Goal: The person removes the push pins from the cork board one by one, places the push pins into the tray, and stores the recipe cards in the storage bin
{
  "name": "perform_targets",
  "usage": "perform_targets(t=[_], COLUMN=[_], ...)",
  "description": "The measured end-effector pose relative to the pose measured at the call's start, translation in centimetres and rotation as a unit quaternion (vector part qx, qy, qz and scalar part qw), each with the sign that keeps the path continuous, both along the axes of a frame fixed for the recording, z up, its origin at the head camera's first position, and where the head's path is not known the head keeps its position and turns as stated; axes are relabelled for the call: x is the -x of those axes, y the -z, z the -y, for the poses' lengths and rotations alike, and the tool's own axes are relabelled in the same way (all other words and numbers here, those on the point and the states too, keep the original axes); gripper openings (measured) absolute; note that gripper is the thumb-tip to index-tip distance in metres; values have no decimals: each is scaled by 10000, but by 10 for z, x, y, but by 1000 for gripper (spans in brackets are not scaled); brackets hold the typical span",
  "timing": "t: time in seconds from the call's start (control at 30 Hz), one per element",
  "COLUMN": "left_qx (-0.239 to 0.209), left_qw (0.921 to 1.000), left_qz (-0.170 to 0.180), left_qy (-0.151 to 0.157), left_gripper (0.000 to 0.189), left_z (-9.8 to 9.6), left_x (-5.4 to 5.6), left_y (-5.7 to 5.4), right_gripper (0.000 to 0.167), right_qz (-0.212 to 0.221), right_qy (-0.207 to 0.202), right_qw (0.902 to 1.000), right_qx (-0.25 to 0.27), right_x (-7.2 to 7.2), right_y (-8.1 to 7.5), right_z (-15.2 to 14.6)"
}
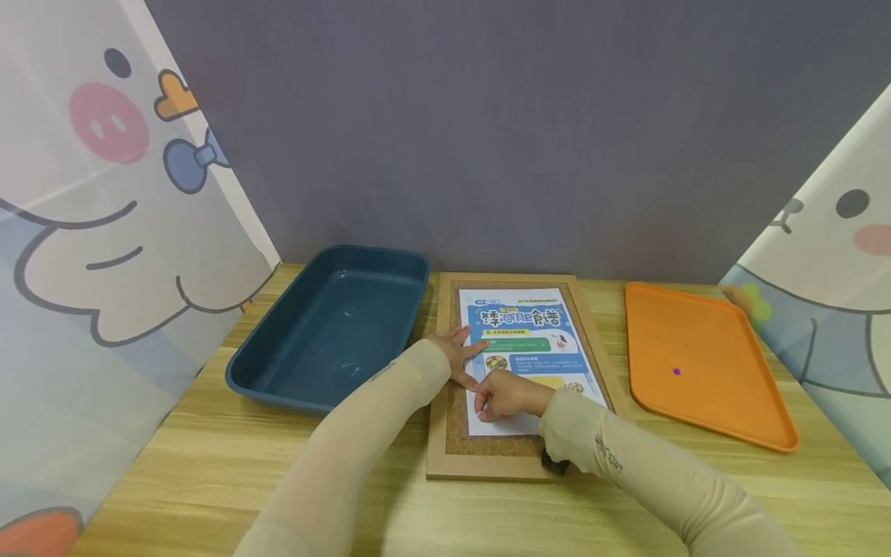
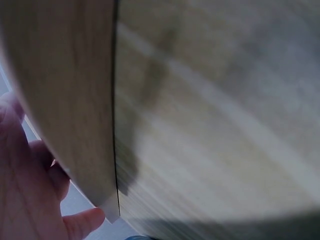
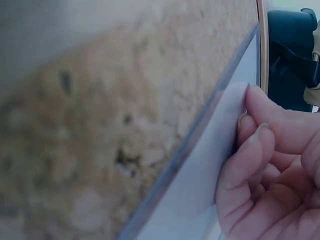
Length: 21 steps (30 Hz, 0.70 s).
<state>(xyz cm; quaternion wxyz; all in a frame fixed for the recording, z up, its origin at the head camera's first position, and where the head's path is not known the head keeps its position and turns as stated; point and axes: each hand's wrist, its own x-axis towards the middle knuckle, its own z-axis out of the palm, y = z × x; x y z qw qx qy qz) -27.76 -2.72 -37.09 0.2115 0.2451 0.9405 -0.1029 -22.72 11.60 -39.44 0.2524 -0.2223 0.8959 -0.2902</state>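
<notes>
A printed poster (image 1: 515, 325) with blue and green panels lies on a wood-framed cork board (image 1: 490, 446). My left hand (image 1: 455, 357) rests with spread fingers on the poster's left edge, over the board's frame. In the left wrist view, this hand (image 2: 37, 190) appears beside the frame's wooden side (image 2: 75, 95). At the poster's lower left, my right hand (image 1: 503, 396) has its fingers curled. The right wrist view shows thumb and fingertips of this hand (image 3: 277, 165) pinching at a raised part of the white sheet (image 3: 200, 160), close over the cork (image 3: 100, 125).
A deep blue bin (image 1: 327, 325) stands left of the board. To the right lies an orange tray (image 1: 703, 340) with a small purple piece (image 1: 677, 372) on it. A grey wall (image 1: 445, 139) rises behind the wooden table (image 1: 390, 503), with cartoon-printed panels at both sides.
</notes>
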Motion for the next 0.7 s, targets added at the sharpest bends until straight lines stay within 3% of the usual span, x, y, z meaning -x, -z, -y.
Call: perform_targets(t=[0.23,0.7], left_qx=[-104,-111], left_qw=[9999,9999], left_qz=[14,38], left_qy=[2,4], left_gripper=[90,90], left_z=[2,2], left_x=[1,1], left_y=[-3,-2], right_gripper=[8,12], right_qz=[89,161], right_qy=[65,163], right_qw=[9998,9997], right_qx=[177,106], right_x=[3,3], right_y=[0,1], right_z=[-1,0])
